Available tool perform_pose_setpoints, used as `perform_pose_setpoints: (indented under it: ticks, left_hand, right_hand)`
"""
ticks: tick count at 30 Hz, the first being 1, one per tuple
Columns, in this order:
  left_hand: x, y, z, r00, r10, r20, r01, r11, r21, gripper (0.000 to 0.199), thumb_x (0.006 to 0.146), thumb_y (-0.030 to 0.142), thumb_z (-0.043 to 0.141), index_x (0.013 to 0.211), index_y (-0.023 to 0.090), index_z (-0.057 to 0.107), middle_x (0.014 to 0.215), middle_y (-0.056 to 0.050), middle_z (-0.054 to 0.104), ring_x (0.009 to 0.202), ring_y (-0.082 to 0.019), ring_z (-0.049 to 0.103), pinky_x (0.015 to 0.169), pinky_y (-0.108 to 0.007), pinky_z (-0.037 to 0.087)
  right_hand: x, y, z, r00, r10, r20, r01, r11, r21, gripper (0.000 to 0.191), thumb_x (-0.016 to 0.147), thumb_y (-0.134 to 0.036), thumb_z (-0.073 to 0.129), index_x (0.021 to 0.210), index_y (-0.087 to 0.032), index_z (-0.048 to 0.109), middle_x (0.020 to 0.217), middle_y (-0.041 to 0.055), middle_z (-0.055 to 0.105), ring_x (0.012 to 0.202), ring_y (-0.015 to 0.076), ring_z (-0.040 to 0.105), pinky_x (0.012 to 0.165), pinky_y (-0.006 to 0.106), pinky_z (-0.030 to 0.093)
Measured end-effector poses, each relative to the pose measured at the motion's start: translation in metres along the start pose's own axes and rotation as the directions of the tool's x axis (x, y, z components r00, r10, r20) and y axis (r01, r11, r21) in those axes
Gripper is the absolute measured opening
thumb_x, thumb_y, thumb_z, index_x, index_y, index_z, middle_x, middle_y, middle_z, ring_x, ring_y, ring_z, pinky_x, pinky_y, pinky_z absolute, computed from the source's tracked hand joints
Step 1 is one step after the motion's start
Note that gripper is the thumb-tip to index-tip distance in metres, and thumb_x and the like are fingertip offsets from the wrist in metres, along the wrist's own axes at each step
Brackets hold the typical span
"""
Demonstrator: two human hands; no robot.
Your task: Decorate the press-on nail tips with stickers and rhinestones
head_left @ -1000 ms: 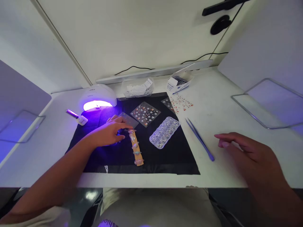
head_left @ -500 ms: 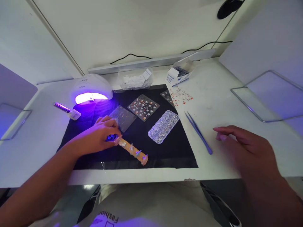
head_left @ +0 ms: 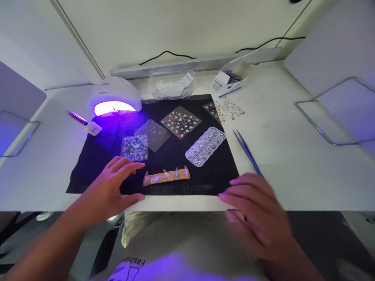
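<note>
A tan stick bearing several decorated false nails (head_left: 166, 176) lies on the black mat (head_left: 96, 168), near its front edge. Just left of the stick, my left hand (head_left: 117, 185) is open, thumb and fingers apart, touching nothing I can see. My right hand (head_left: 254, 210) is at the table's front edge on the right, slightly blurred, its fingers apart and nothing visible in them. Blue tweezers (head_left: 248, 151) lie beyond that hand, their lower end close to its fingers. Past my left fingertips lies a sheet of bluish nail stickers (head_left: 134, 148).
A glowing UV nail lamp (head_left: 117, 93) stands back left, a polish bottle (head_left: 93, 128) beside it. Sticker sheets (head_left: 181, 122) and a clear rhinestone case (head_left: 205, 146) lie on the mat. Behind are a plastic tub (head_left: 172, 86) and an alcohol-pad box (head_left: 228, 82). A wire frame (head_left: 325, 136) stands right.
My left hand has let go of the stick, which now lies more level on the mat. The bluish sticker sheet is uncovered. My right hand has moved left toward the mat.
</note>
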State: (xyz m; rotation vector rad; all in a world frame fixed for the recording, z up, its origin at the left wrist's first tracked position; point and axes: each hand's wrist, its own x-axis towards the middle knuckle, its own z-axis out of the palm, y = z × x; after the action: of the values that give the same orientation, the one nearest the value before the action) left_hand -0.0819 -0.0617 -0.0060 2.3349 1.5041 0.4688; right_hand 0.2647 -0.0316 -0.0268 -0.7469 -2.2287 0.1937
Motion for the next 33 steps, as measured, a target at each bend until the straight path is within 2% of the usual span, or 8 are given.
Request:
perform_pose_setpoints:
  ticks: [2,4,7,10,14,24,31,33]
  left_hand:
    - [0.0,0.009,-0.007,0.999,0.035,-0.039,-0.035,0.999,-0.009,0.054,0.09,0.03,0.067,0.139,0.022,0.045,0.113,-0.007,0.061,0.104,-0.025,0.054,0.089,-0.041,0.047]
    - [0.005,0.02,-0.007,0.995,0.078,-0.066,-0.077,0.997,0.005,0.047,0.091,0.023,0.062,0.136,0.02,0.047,0.115,-0.008,0.062,0.106,-0.024,0.055,0.093,-0.042,0.046]
    - [0.017,0.031,0.006,0.986,0.079,-0.145,-0.072,0.996,0.052,0.028,0.089,0.017,0.062,0.116,0.019,0.058,0.113,-0.009,0.063,0.106,-0.026,0.055,0.094,-0.046,0.046]
    - [0.024,0.034,0.023,0.97,0.05,-0.238,-0.04,0.998,0.044,0.007,0.089,0.016,0.062,0.095,0.019,0.061,0.11,-0.01,0.063,0.107,-0.027,0.054,0.094,-0.047,0.045]
    - [0.023,0.033,0.034,0.946,0.024,-0.322,-0.017,1.0,0.025,0.003,0.091,0.016,0.06,0.089,0.019,0.061,0.107,-0.01,0.062,0.105,-0.026,0.055,0.092,-0.047,0.046]
    - [0.025,0.037,0.039,0.931,0.001,-0.366,0.014,0.999,0.038,0.012,0.089,0.015,0.062,0.079,0.02,0.058,0.105,-0.009,0.065,0.11,-0.03,0.053,0.095,-0.053,0.045]
    - [0.019,0.031,0.032,0.929,-0.016,-0.369,-0.002,0.999,-0.048,0.009,0.09,0.014,0.055,0.085,0.022,0.056,0.106,-0.008,0.063,0.108,-0.027,0.053,0.095,-0.05,0.044]
    - [0.018,0.029,0.029,0.943,-0.025,-0.333,0.0,0.997,-0.074,0.007,0.088,0.016,0.054,0.092,0.022,0.057,0.109,-0.009,0.063,0.109,-0.027,0.053,0.096,-0.049,0.046]
  right_hand:
    - [0.003,-0.01,0.012,0.996,-0.015,0.088,0.014,1.0,0.009,0.019,0.083,-0.011,0.056,0.098,-0.018,0.066,0.089,0.007,0.07,0.096,0.0255,0.058,0.084,0.046,0.049]
    - [0.004,-0.014,0.021,0.993,0.005,0.117,-0.002,1.0,-0.022,0.018,0.086,-0.015,0.055,0.1,-0.017,0.067,0.097,0.0083,0.071,0.102,0.0275,0.055,0.089,0.049,0.045]
    - [0.007,-0.013,0.026,0.987,0.025,0.157,-0.009,0.994,-0.105,0.019,0.09,-0.018,0.055,0.102,-0.016,0.069,0.107,0.0103,0.072,0.108,0.0297,0.053,0.091,0.05,0.04]
    - [0.013,-0.013,0.025,0.977,0.03,0.21,0.002,0.989,-0.15,0.023,0.093,-0.021,0.052,0.103,-0.016,0.071,0.117,0.0107,0.072,0.11,0.0303,0.052,0.093,0.049,0.038]
    - [0.02,-0.011,0.027,0.96,0.037,0.277,0.003,0.99,-0.144,0.026,0.093,-0.025,0.052,0.105,-0.015,0.073,0.126,0.0111,0.071,0.114,0.0308,0.052,0.098,0.05,0.035]
    - [0.023,-0.005,0.031,0.937,0.021,0.348,0.025,0.992,-0.126,0.033,0.094,-0.024,0.049,0.118,-0.014,0.069,0.136,0.0095,0.068,0.12,0.0325,0.05,0.099,0.051,0.031]
    - [0.023,-0.006,0.029,0.927,0.053,0.371,-0.016,0.995,-0.101,0.031,0.093,-0.025,0.052,0.118,-0.015,0.069,0.134,0.0093,0.069,0.12,0.0326,0.05,0.099,0.052,0.032]
    - [0.024,-0.005,0.029,0.928,0.057,0.368,-0.025,0.996,-0.09,0.032,0.093,-0.025,0.053,0.119,-0.015,0.069,0.134,0.0092,0.069,0.121,0.0326,0.05,0.099,0.051,0.032]
